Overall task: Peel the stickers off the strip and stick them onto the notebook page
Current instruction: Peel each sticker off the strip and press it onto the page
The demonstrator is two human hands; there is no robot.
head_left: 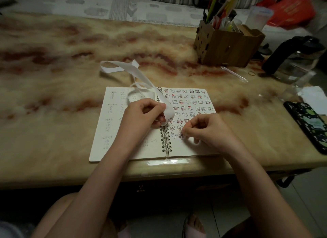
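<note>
Marbled tabletop (pixel 62 78), sofa (pixel 88 9) behind; left hand (pixel 141 113) fingers grasping strip (pixel 141 74), right hand (pixel 207 129) fingers pinching sticker (pixel 180 136) on notebook page (pixel 185 149).

The marbled table (pixel 53 89) is occupied by an open notebook (pixel 113 131), a wooden organiser (pixel 224 48), a glass kettle (pixel 293 60) and a phone (pixel 307 124).

Sticker (pixel 180 136) half under right hand (pixel 207 129) — left-page handwriting (pixel 110 117) illegibly blurred

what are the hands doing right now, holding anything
Left hand: grips the sticker strip.
Right hand: fingers curled, pinches a sticker down on the notebook page.
</note>
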